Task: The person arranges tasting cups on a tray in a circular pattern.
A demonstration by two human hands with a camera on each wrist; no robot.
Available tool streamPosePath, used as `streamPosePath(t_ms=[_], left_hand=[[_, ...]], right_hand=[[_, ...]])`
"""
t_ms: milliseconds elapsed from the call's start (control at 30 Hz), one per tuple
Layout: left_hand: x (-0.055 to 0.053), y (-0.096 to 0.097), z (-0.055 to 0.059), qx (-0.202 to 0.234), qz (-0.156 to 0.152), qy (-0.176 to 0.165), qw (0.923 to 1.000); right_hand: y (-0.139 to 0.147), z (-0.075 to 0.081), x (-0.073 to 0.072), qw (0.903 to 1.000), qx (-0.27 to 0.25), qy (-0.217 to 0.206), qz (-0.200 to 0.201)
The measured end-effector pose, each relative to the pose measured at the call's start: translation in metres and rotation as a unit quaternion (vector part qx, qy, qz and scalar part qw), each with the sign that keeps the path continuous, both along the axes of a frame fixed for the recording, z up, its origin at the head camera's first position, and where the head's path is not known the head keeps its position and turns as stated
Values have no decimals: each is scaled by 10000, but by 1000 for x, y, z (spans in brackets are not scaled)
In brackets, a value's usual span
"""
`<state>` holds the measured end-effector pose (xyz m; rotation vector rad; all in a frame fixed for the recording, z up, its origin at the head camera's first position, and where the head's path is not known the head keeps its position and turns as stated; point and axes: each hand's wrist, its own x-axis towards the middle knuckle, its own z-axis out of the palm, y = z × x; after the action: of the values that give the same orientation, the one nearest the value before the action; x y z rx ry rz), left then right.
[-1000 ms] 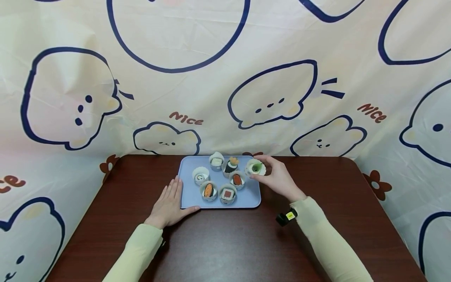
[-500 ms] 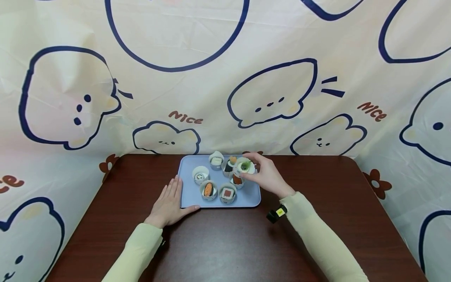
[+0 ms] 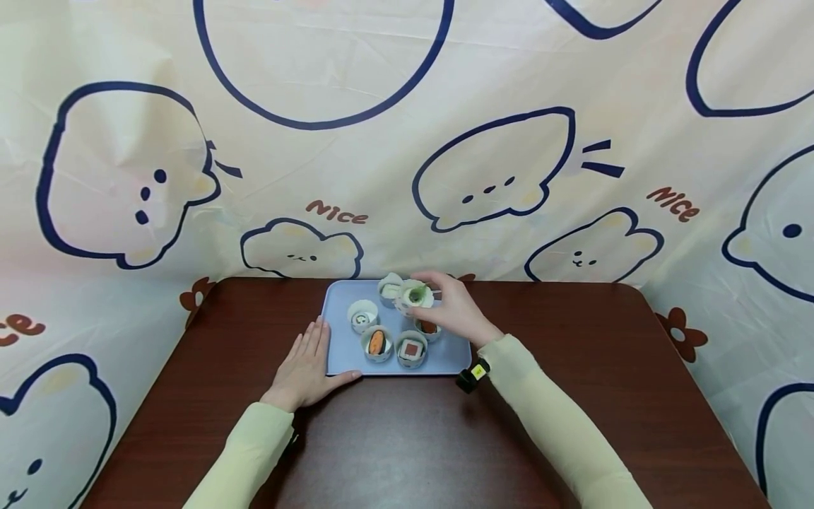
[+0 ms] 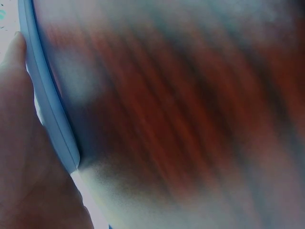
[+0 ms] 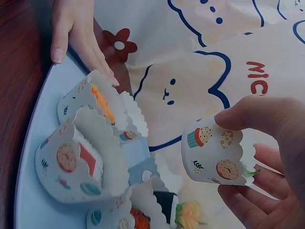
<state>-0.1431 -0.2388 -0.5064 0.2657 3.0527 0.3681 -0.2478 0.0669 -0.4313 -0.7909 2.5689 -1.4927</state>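
My right hand (image 3: 454, 311) pinches a white paper baking cup (image 5: 202, 155) with printed cupcakes and cookies, thumb on one side and fingers on the other. Something green shows inside it. The cup is held above the back of a light blue tray (image 3: 448, 359), hiding part of the cups beneath. My left hand (image 3: 304, 367) lies with straight fingers along the tray's left edge, its thumb at the front edge. On the tray stand several similar cups with toy-like sushi pieces: an orange-topped one (image 3: 377, 343), a square red-centred one (image 3: 411, 350) and a white roll (image 3: 362, 319).
A dark brown wooden table (image 3: 407, 445) extends around the tray. Behind it hangs a cream cloth (image 3: 381, 177) with blue cartoon outlines, reaching the table's back edge. In the right wrist view, a yellow-orange topped piece (image 5: 189, 214) sits close beside other cups.
My right hand has carried the paper cup leftward from the tray's back right corner to above the cups at the back. The left hand has stayed still.
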Motion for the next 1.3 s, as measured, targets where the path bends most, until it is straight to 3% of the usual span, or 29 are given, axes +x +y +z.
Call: streamPosePath(t_ms=[667, 967, 1300], left_hand=[[2, -3, 3, -59, 59, -107, 9999], [4, 1, 0, -45, 31, -147, 9999], [1, 2, 3, -101, 39, -118, 9999]], right_hand=[[-57, 3, -23, 9989, 112, -210, 396], [-82, -6, -41, 9979, 426, -101, 477], [-101, -11, -57, 9984, 430, -296, 197]])
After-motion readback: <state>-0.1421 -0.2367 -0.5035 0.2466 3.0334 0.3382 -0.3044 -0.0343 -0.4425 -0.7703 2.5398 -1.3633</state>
